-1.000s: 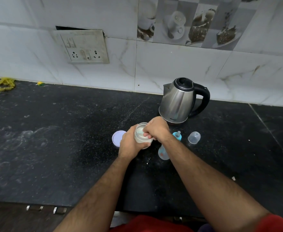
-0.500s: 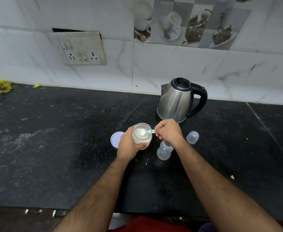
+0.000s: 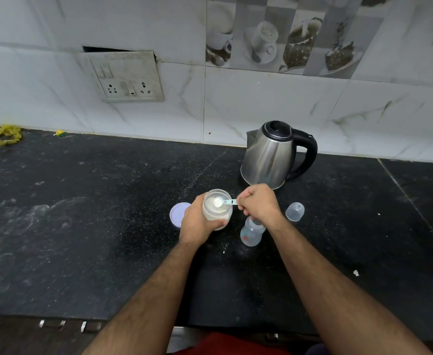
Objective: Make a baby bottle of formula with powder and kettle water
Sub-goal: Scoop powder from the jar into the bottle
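Head view shows the right hand (image 3: 257,202) closed in a loose fist around the handle of a small blue scoop (image 3: 226,201), its bowl heaped with white powder and hovering over the open mouth of the powder jar (image 3: 216,212). The left hand (image 3: 200,225) is wrapped firmly round that jar, fingers curled across its front, holding it just off or on the black counter (image 3: 82,226); which one cannot be told from here. Taking the jar as the landmark, the baby bottle (image 3: 251,232) stands just to its right and slightly nearer the person, its neck partly hidden under the right wrist, so whether its mouth is open cannot be judged. The clear bottle cap (image 3: 295,211) sits farther right of the jar, the lilac jar lid (image 3: 178,213) lies just left of it behind the left hand, and the steel kettle (image 3: 269,156) stands behind and to the right. The likely trouble is spillage: the scoop is piled high and must travel sideways to a narrow bottle neck, so a tilt or jolt would shed powder onto the counter, where white specks already lie. The right wrist also hangs directly above the light bottle and could knock it over as the hand swings across.
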`<state>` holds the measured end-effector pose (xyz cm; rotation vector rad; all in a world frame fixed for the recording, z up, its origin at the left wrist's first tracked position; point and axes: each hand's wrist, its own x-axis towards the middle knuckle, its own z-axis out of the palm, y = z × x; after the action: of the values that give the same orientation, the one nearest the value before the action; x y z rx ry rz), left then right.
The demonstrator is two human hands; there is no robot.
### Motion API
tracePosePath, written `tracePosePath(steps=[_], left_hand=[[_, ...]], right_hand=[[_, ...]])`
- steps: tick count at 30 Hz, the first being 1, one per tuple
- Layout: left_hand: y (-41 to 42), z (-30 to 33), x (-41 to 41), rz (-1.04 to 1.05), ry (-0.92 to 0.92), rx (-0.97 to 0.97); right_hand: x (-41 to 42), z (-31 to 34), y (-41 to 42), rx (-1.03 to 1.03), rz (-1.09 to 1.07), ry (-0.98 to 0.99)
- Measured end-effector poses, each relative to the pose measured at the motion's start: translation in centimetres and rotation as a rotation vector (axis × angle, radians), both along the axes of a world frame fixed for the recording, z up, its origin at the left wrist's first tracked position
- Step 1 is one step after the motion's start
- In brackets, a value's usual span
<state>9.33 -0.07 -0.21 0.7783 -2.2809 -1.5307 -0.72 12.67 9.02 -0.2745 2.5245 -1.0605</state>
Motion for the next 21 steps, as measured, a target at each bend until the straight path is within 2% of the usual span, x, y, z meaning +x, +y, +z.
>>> tracePosePath(steps=[6,16,21], left_hand=[[0.0,-0.1,-0.1,-0.005,-0.004,-0.005],[-0.3,-0.4,-0.5,-0.008,0.016,0.018],[-0.8,-1.1,-0.5,-0.018,0.043,0.041]], right_hand=[[-0.1,0.1,0.1,0.039,0.026,0.029],[-0.4,0.1,1.3,-0.170,-0.041,-0.147],[-0.7,0.4,2.7,-0.289,-0.049,-0.171]])
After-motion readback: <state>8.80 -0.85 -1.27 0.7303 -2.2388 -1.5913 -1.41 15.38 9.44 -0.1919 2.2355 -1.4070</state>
